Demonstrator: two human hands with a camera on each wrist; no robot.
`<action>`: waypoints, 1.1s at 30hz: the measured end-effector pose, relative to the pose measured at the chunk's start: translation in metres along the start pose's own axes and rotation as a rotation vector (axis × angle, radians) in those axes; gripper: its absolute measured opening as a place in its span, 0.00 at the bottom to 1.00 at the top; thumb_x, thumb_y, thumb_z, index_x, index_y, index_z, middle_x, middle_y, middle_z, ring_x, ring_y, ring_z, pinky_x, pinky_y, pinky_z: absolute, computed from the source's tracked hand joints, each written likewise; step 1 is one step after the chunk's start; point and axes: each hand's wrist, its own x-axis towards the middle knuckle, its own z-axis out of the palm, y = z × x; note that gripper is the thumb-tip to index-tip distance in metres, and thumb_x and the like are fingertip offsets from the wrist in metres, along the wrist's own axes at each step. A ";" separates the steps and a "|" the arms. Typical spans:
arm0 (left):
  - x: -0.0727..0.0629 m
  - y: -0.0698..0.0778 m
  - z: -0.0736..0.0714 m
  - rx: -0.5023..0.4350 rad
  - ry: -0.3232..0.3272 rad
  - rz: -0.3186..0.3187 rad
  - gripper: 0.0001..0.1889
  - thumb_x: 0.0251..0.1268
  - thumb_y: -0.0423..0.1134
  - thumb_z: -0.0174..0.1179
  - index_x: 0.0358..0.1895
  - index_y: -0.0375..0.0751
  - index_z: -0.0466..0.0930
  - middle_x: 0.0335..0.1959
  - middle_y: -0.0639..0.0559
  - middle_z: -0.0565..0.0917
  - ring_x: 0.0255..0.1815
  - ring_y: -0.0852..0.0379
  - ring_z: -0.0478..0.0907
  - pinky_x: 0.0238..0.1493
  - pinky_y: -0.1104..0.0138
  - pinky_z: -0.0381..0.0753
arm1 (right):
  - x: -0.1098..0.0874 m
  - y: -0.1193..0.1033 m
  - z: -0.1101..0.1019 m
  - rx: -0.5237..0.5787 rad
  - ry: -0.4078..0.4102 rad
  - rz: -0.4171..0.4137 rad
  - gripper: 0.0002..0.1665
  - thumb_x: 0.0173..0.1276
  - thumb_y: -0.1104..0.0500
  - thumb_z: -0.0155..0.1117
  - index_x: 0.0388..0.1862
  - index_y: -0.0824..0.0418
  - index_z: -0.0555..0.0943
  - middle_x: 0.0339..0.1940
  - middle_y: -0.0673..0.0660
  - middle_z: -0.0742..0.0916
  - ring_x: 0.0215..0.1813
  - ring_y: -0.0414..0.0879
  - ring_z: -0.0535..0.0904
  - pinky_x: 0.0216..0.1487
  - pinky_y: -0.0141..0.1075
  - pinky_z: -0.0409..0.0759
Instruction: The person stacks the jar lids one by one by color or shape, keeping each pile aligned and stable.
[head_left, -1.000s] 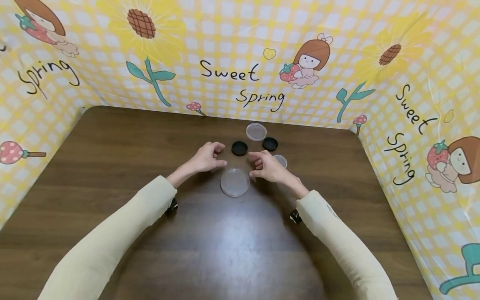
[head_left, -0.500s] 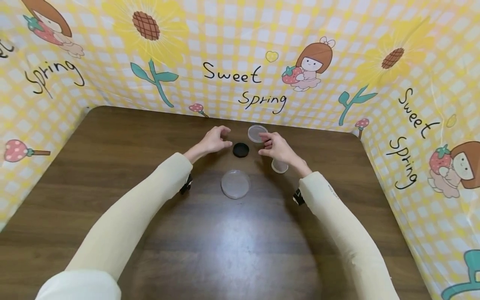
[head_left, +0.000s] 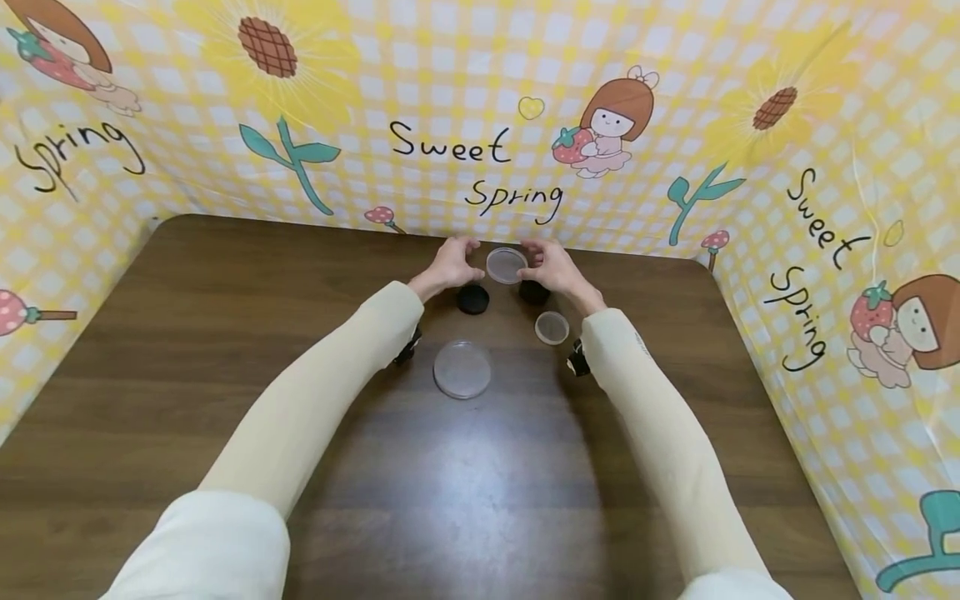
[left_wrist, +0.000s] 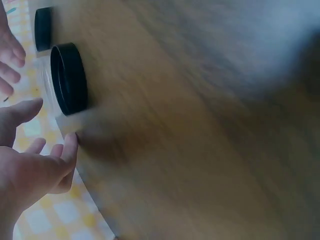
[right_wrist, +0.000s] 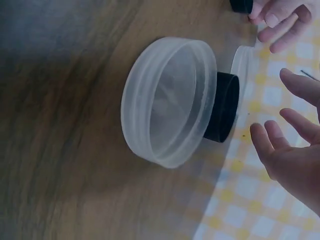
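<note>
My left hand (head_left: 452, 263) and right hand (head_left: 553, 267) hover on either side of a shallow clear round lid (head_left: 507, 266) near the table's back edge. Neither holds anything; fingers are spread and relaxed. Below the left hand lies a round black lid (head_left: 473, 299). Another black lid (head_left: 534, 292) sits under the right hand, partly covered by it. In the right wrist view, a translucent lid (right_wrist: 170, 102) lies hollow side visible, with a black lid (right_wrist: 222, 107) behind it. The left wrist view has a black lid (left_wrist: 70, 80) beyond the left fingertips.
Nearer on the brown wooden table (head_left: 465, 500) lies a larger clear round lid (head_left: 462, 370). The small translucent lid (head_left: 552, 327) is at right of centre. A yellow checked cloth wall (head_left: 442, 100) rises along the back and sides.
Both hands have moved forward, from beside the large near lid, past the black lids, to the far clear lid. The lids appear to stay in place.
</note>
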 end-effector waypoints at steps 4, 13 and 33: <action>0.011 0.006 0.009 0.039 0.011 -0.007 0.32 0.56 0.31 0.67 0.65 0.31 0.67 0.60 0.34 0.69 0.62 0.43 0.64 0.62 0.58 0.65 | 0.008 0.006 0.004 -0.016 0.004 0.052 0.38 0.63 0.68 0.66 0.70 0.71 0.64 0.67 0.68 0.72 0.65 0.61 0.68 0.64 0.47 0.67; 0.030 0.013 0.019 0.093 -0.018 -0.033 0.37 0.49 0.29 0.72 0.66 0.32 0.68 0.59 0.36 0.72 0.63 0.43 0.61 0.64 0.59 0.61 | 0.019 0.010 0.015 -0.003 -0.004 0.082 0.40 0.60 0.70 0.67 0.70 0.74 0.62 0.68 0.69 0.71 0.67 0.59 0.67 0.65 0.45 0.66; 0.035 0.017 0.026 0.146 -0.032 -0.026 0.34 0.50 0.30 0.72 0.64 0.33 0.71 0.60 0.38 0.73 0.65 0.42 0.60 0.66 0.57 0.58 | 0.024 0.010 0.016 -0.014 -0.043 0.125 0.43 0.59 0.69 0.70 0.71 0.70 0.62 0.69 0.66 0.70 0.67 0.57 0.67 0.63 0.43 0.68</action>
